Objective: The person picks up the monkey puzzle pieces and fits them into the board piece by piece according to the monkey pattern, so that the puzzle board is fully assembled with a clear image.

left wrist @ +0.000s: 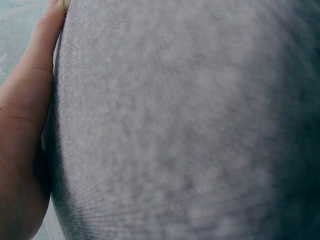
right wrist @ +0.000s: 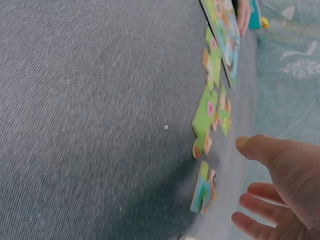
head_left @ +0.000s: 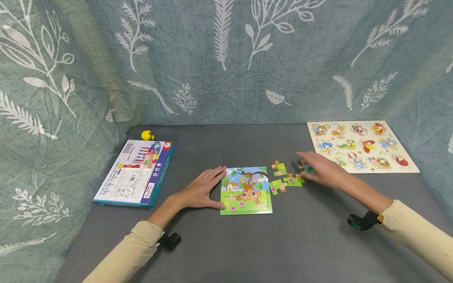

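A square monkey puzzle board (head_left: pixel 245 196) lies flat on the grey table. My left hand (head_left: pixel 201 189) rests at its left edge, thumb and fingers spread along that side. Several loose jigsaw pieces (head_left: pixel 277 186) lie to the right of the board, green with flowers and brown monkey parts. My right hand (head_left: pixel 325 169) hovers close over the rightmost jigsaw piece (right wrist: pixel 202 189), a blue and green one with a monkey's eye. In the right wrist view the thumb (right wrist: pixel 255 147) and fingers are apart, with nothing between them. The left wrist view shows mostly blurred grey cloth and part of the left hand (left wrist: pixel 22 110).
At the back right lies a wooden peg board (head_left: pixel 366 151) with insect pictures, just beyond my right hand. A teal and white game box (head_left: pixel 132 175) lies on the left, with a small yellow toy (head_left: pixel 146 135) behind it. A patterned curtain (head_left: pixel 198 67) hangs behind the table.
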Action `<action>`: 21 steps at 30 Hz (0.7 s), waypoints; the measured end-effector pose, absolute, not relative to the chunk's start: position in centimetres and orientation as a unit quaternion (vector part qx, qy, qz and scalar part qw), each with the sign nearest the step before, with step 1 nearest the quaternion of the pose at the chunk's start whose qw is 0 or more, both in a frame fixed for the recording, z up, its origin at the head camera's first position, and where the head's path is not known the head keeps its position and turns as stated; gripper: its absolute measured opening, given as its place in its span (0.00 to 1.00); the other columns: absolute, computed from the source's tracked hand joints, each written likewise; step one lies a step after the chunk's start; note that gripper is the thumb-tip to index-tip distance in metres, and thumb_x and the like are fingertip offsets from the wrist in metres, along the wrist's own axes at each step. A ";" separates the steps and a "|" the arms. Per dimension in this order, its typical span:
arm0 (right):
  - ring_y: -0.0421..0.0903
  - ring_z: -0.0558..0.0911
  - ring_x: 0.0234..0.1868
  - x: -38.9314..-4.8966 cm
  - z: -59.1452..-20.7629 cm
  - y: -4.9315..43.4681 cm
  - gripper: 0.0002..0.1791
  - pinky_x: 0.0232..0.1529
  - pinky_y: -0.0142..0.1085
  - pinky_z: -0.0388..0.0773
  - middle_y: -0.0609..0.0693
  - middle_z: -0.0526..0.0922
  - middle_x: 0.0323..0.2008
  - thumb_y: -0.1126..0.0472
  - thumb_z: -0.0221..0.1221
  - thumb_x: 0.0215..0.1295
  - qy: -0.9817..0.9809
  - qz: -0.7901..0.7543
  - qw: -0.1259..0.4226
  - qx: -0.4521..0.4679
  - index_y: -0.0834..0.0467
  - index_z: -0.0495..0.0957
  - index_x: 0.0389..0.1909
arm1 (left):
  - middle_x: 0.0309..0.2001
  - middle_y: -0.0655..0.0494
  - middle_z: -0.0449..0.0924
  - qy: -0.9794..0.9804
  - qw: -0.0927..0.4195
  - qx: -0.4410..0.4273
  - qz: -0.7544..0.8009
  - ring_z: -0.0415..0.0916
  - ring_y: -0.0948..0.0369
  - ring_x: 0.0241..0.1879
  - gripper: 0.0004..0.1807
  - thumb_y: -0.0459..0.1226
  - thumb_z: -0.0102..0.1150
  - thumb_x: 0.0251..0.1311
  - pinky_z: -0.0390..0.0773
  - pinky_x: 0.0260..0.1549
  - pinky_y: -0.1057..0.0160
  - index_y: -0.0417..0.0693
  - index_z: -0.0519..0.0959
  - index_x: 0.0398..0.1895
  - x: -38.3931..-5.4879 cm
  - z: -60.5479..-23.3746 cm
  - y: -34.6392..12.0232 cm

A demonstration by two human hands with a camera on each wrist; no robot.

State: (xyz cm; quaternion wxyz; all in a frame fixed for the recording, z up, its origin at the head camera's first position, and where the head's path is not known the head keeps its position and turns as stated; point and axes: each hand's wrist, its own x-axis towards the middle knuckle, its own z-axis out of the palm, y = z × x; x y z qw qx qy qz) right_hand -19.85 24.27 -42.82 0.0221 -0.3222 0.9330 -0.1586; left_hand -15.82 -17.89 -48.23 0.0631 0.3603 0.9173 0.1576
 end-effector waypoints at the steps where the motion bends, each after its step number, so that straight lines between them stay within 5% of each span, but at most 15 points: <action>1: 0.60 0.78 0.54 -19.9 -42.8 24.4 0.37 0.51 0.54 0.77 0.65 0.76 0.57 0.60 0.66 0.61 0.934 -0.158 0.026 -0.319 0.66 0.62 0.69 | 0.79 0.51 0.45 0.917 0.063 0.361 0.157 0.45 0.51 0.78 0.60 0.63 0.64 0.49 0.52 0.73 0.46 0.45 0.47 0.78 -15.8 -48.2 -17.9; 8: 0.66 0.72 0.62 -20.2 -43.0 25.6 0.39 0.59 0.59 0.71 0.69 0.71 0.62 0.61 0.67 0.59 0.940 -0.157 0.050 -0.299 0.68 0.61 0.69 | 0.79 0.50 0.44 0.915 0.060 0.364 0.160 0.44 0.51 0.78 0.60 0.64 0.63 0.49 0.52 0.74 0.46 0.45 0.47 0.78 -15.8 -48.3 -17.9; 15: 0.67 0.73 0.61 -20.2 -43.5 26.2 0.37 0.59 0.58 0.71 0.70 0.73 0.60 0.62 0.66 0.59 0.938 -0.156 0.051 -0.305 0.70 0.62 0.67 | 0.78 0.49 0.46 0.913 0.053 0.368 0.165 0.46 0.50 0.77 0.61 0.72 0.55 0.50 0.53 0.73 0.45 0.44 0.48 0.77 -15.6 -48.2 -18.1; 21: 0.66 0.73 0.60 -20.2 -43.8 26.5 0.37 0.59 0.58 0.71 0.70 0.74 0.59 0.63 0.66 0.59 0.938 -0.153 0.048 -0.308 0.71 0.63 0.67 | 0.78 0.50 0.46 0.913 0.048 0.368 0.167 0.46 0.50 0.77 0.60 0.70 0.57 0.50 0.53 0.73 0.45 0.45 0.49 0.77 -15.7 -48.3 -18.0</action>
